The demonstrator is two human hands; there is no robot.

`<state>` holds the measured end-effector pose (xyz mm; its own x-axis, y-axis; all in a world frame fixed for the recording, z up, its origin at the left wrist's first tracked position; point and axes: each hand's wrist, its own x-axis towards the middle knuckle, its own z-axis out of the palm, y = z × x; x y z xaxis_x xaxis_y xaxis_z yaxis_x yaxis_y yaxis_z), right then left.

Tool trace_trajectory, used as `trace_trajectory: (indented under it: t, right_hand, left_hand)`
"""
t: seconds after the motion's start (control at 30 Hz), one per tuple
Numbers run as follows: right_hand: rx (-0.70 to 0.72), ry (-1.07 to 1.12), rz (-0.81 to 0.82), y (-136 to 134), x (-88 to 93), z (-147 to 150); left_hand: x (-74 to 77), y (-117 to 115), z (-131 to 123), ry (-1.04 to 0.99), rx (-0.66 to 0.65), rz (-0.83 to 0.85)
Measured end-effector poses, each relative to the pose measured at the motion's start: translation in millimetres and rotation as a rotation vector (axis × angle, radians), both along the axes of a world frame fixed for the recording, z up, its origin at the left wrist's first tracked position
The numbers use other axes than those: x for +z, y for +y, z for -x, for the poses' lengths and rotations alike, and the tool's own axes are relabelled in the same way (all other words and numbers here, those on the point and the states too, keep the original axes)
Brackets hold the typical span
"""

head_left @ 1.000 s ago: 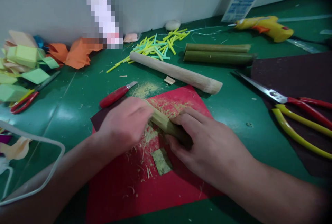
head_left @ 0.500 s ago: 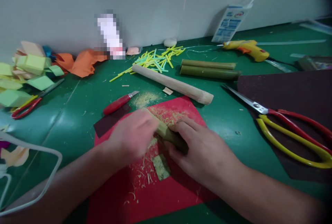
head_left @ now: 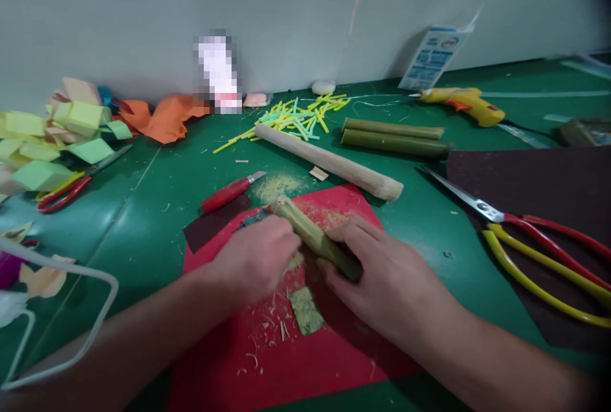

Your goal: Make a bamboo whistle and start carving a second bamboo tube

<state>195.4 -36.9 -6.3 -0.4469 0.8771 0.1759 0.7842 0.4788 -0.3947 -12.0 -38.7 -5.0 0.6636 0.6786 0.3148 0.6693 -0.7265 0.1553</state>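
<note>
A short green-tan bamboo piece (head_left: pixel 312 238) lies slantwise over a red sheet (head_left: pixel 296 374), its far end pale and scraped. My right hand (head_left: pixel 377 265) grips the near end, with thumb and fingers on either side. Beside the far end, my left hand (head_left: pixel 260 253) is closed. A dark edge of sandpaper (head_left: pixel 255 216) sticks out from behind its knuckles; the rest is hidden by the fingers. Below the hands, a dust-covered square of sandpaper (head_left: pixel 306 311) lies on the red sheet among fine dust and curled shavings.
A red-handled knife (head_left: pixel 231 193) rests by a dark brown strip (head_left: pixel 217 224). Beyond are a pale stick (head_left: pixel 329 160), green bamboo tubes (head_left: pixel 396 141) and cut straws (head_left: pixel 291 118). Large scissors (head_left: pixel 491 211) and a yellow glue gun (head_left: pixel 463 105) lie right; folded papers (head_left: pixel 52 138) and a white wire frame (head_left: pixel 102 310) left.
My left hand has drawn back off the bamboo's far end, uncovering it and a dark sandpaper edge. My right hand keeps its hold. The whole view has shifted slightly.
</note>
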Motion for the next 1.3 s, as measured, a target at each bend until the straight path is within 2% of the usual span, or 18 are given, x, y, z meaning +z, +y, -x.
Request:
trace_trajectory:
  t: [0.13, 0.2, 0.4, 0.63, 0.77, 0.83, 0.97, 1.03, 1.23, 1.3]
  right_hand:
    - [-0.001, 0.019, 0.012, 2.4, 2.5, -2.6]
    - [0.000, 0.027, 0.024, 3.4, 3.2, -4.0]
    - [0.007, 0.127, 0.003, 7.4, 2.3, -11.8]
    - [-0.031, 0.445, 0.303, 13.2, 11.2, -12.9]
    - [0.022, 0.500, 0.306, 14.3, 12.0, -12.1]
    - [0.051, 0.508, 0.268, 13.7, 11.3, -12.3]
    - [0.079, 0.527, 0.226, 11.9, 9.3, -13.3]
    - [0.051, 0.531, 0.206, 11.9, 7.7, -13.6]
    - [-0.040, 0.507, 0.072, 15.4, 5.4, -15.0]
    - [-0.052, 0.595, 0.104, 15.6, 7.0, -15.5]
  left_hand:
    - [9.2, 7.4, 22.7, -0.204, 0.159, -0.173]
    - [12.5, 10.7, 29.2, -0.233, 0.197, -0.196]
    - [9.8, 17.4, 31.5, -0.285, 0.304, -0.109]
    - [5.8, 17.7, 30.8, -0.294, 0.298, 0.025]
    - [4.2, 18.0, 31.1, -0.430, 0.389, 0.029]
    - [3.0, 19.0, 31.7, -0.542, 0.413, 0.108]
    - [0.3, 19.4, 30.7, -0.741, 0.386, 0.426]
    - [0.5, 18.3, 29.4, -0.825, 0.378, 0.533]
    - [7.4, 17.4, 28.4, -1.047, 0.316, 0.607]
    - [8.6, 18.3, 28.7, -1.063, 0.319, 0.613]
